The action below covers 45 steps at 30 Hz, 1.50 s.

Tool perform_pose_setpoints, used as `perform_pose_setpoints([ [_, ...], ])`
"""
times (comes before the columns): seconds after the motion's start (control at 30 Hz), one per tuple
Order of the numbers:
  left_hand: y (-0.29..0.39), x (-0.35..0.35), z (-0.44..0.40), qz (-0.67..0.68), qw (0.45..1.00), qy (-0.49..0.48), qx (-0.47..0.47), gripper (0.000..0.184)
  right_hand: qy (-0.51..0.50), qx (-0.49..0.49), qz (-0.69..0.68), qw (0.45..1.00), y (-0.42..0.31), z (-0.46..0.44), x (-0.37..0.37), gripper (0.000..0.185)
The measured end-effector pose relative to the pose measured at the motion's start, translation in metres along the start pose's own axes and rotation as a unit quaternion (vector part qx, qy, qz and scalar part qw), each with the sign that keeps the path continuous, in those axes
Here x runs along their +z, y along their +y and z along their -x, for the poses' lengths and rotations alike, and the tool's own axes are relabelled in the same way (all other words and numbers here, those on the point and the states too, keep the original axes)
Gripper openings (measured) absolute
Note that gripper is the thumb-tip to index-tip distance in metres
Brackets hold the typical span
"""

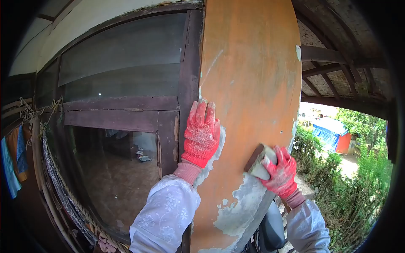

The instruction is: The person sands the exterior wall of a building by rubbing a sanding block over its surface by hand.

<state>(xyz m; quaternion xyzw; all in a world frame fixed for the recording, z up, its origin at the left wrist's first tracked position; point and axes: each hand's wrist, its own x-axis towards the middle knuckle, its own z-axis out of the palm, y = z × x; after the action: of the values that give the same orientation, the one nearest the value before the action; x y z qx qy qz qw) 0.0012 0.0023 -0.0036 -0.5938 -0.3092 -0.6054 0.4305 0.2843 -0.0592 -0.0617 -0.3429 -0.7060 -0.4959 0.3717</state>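
My left hand (201, 137), in a dusty red glove, lies flat with fingers pointing up against the left edge of the orange wall (253, 84), beside the dark window frame. My right hand (282, 172), gloved the same way, grips a sanding block (260, 162) with a pale, dusty body and a brown face. That brown face is turned toward the wall; whether it touches is hard to tell. Just below the block, a patch of bare grey plaster (242, 204) shows where paint is gone. Another bare strip runs down beside my left hand.
At left stands a dark wooden window frame (168, 143) with glass panes. Ropes (52, 105) and hanging cloths (17, 156) are at far left. A dark motorbike-like seat (272, 227) is below the wall. Green plants (337, 181) grow outside at right.
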Motion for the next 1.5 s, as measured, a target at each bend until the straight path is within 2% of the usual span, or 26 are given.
perform_pose_setpoints([
  [0.03,-0.001,0.001,0.002,0.005,1.0,-0.003,0.001,0.05,0.022,0.02,0.015,0.999,0.016,-0.021,0.001,0.071],
  [0.1,-0.001,0.001,0.002,0.006,1.0,-0.004,0.002,0.05,0.122,0.129,0.035,0.983,0.047,-0.101,-0.003,0.081],
  [0.13,-0.001,0.001,0.001,0.011,1.0,-0.004,0.003,0.05,0.138,0.168,0.106,0.97,0.07,-0.144,-0.006,0.087],
  [0.23,-0.002,0.001,0.001,0.021,1.0,-0.008,0.0,0.05,0.194,0.259,0.121,0.938,0.115,-0.235,-0.021,0.081],
  [0.3,-0.004,0.0,0.002,0.032,0.999,-0.011,-0.006,0.05,0.201,0.284,0.133,0.928,0.101,-0.238,-0.023,0.082],
  [0.37,-0.003,0.001,0.001,0.045,0.999,-0.005,-0.009,0.049,0.171,0.218,0.13,0.952,0.076,-0.199,-0.016,0.083],
  [0.43,-0.005,0.002,0.003,0.06,0.998,0.001,-0.015,0.049,0.139,0.114,0.039,0.983,0.032,-0.123,-0.004,0.084],
  [0.47,-0.005,0.004,0.005,0.07,0.997,0.006,-0.02,0.049,0.099,0.062,0.043,0.992,0.007,-0.077,-0.001,0.081],
  [0.5,-0.006,0.006,0.009,0.074,0.997,0.011,-0.024,0.049,0.048,-0.004,-0.021,0.999,-0.009,-0.029,0.008,0.077],
  [0.57,-0.006,0.005,0.027,0.083,0.995,0.027,-0.057,0.052,-0.1,-0.148,-0.096,0.979,-0.02,0.031,0.027,0.074],
  [0.6,-0.005,0.002,0.032,0.081,0.995,0.028,-0.059,0.052,-0.1,-0.151,-0.096,0.979,-0.018,0.024,0.021,0.074],
  [0.67,-0.004,-0.005,0.039,0.079,0.996,0.01,-0.042,0.054,-0.101,-0.117,-0.044,0.987,-0.009,-0.018,0.0,0.074],
  [0.77,-0.004,-0.004,0.043,0.052,0.998,0.01,-0.037,0.054,0.097,0.075,0.066,0.99,0.032,-0.128,-0.01,0.082],
  [0.83,0.0,-0.005,0.046,0.056,0.997,-0.007,-0.047,0.055,0.149,0.172,0.122,0.966,0.068,-0.199,-0.015,0.082],
  [0.9,0.0,-0.014,0.052,0.053,0.997,-0.025,-0.053,0.055,0.161,0.228,0.139,0.95,0.067,-0.231,-0.023,0.082],
  [0.97,0.009,-0.025,0.074,0.068,0.994,-0.053,-0.061,0.056,0.168,0.222,0.122,0.953,0.059,-0.221,-0.019,0.082],
  [1.07,0.016,-0.046,0.114,0.077,0.993,-0.06,-0.06,0.06,0.092,0.087,0.039,0.991,-0.005,-0.133,-0.01,0.08],
  [1.1,0.02,-0.058,0.124,0.088,0.991,-0.073,-0.07,0.061,0.038,0.018,0.0,0.999,-0.026,-0.095,-0.005,0.074],
  [1.13,0.025,-0.069,0.131,0.086,0.991,-0.071,-0.071,0.061,-0.073,-0.081,-0.016,0.994,-0.039,-0.053,0.005,0.068],
  [1.17,0.031,-0.084,0.136,0.085,0.988,-0.092,-0.087,0.06,-0.121,-0.142,-0.09,0.978,-0.04,-0.017,0.034,0.067],
  [1.23,0.038,-0.107,0.143,0.081,0.985,-0.11,-0.102,0.06,-0.164,-0.204,-0.164,0.951,-0.049,-0.025,0.027,0.066],
  [1.3,0.038,-0.122,0.143,0.113,0.98,-0.144,-0.082,0.063,-0.17,-0.233,-0.073,0.955,-0.038,-0.075,-0.005,0.068],
  [1.33,0.038,-0.128,0.138,0.113,0.982,-0.135,-0.064,0.064,-0.091,-0.185,-0.008,0.978,-0.027,-0.102,-0.006,0.074],
  [1.37,0.038,-0.133,0.133,0.109,0.983,-0.132,-0.062,0.064,-0.026,-0.113,-0.016,0.993,-0.013,-0.144,-0.012,0.078],
  [1.4,0.039,-0.138,0.128,0.115,0.983,-0.132,-0.058,0.065,0.076,-0.031,0.047,0.995,-0.003,-0.179,-0.015,0.076],
  [1.5,0.047,-0.149,0.118,0.112,0.984,-0.13,-0.051,0.067,0.188,0.162,0.091,0.965,0.03,-0.277,-0.023,0.076],
])
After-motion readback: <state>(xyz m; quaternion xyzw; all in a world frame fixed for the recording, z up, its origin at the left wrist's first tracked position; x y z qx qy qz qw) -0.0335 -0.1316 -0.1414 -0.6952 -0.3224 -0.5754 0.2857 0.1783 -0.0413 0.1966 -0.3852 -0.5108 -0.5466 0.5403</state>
